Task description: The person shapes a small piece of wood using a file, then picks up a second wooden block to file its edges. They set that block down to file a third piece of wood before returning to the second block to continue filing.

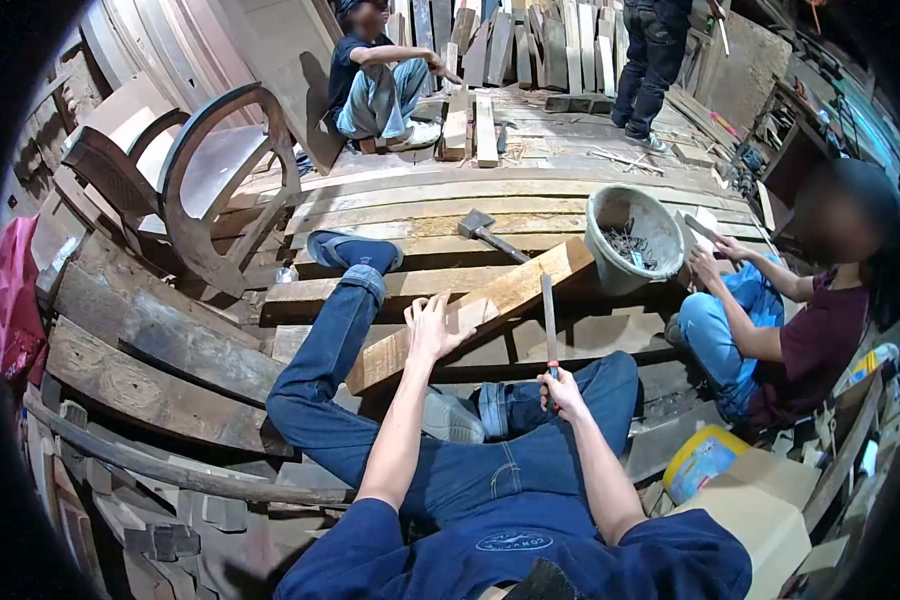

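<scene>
The hands (431, 328) (563, 393) are bare, the short-sleeved T-shirt (450, 562) navy with oval print (515, 541), the cuffed jeans (462, 482) blue.

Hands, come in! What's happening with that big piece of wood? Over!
Left hand resting on wooden beam. Right hand gripping flat-bladed tool, blade pointing forward. Bucket close by beam's far end; hammer lying beyond beam. Over!

At centre, the left hand (430, 330) rests on a wooden beam (537, 280); right of it, the right hand (564, 393) grasps a flat-bladed tool (550, 325), blade toward the frame's top. Above centre lies a hammer (477, 224), left of a bucket (608, 258).
</scene>
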The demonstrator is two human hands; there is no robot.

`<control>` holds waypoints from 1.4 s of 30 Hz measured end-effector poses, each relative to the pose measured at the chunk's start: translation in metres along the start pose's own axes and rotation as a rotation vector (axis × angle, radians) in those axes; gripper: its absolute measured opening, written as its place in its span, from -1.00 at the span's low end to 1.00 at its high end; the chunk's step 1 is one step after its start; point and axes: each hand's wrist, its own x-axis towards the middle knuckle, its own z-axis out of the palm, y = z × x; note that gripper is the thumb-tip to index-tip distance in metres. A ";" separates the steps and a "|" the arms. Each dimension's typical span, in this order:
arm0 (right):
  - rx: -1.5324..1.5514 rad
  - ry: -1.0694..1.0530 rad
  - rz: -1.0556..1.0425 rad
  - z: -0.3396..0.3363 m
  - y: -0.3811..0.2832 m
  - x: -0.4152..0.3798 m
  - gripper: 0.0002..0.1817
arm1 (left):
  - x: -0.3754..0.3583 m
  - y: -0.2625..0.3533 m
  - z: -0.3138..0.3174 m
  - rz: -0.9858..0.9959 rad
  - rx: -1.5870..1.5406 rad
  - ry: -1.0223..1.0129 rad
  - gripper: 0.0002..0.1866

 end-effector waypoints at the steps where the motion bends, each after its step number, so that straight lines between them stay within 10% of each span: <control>1: -0.002 0.007 0.011 0.000 -0.001 0.000 -0.92 | 0.000 -0.003 0.004 -0.008 -0.007 0.005 -0.06; 11: -0.075 0.022 -0.041 0.000 0.000 0.000 -0.88 | 0.000 -0.004 0.011 0.051 -0.031 0.055 -0.42; 20: -0.470 0.487 -0.559 -0.007 0.027 0.022 -0.76 | 0.001 0.005 0.004 -0.104 0.153 -0.090 0.02; 42: -0.658 0.069 -0.637 0.057 -0.041 -0.069 -0.65 | 0.005 0.008 0.002 -0.183 0.223 -0.304 -0.09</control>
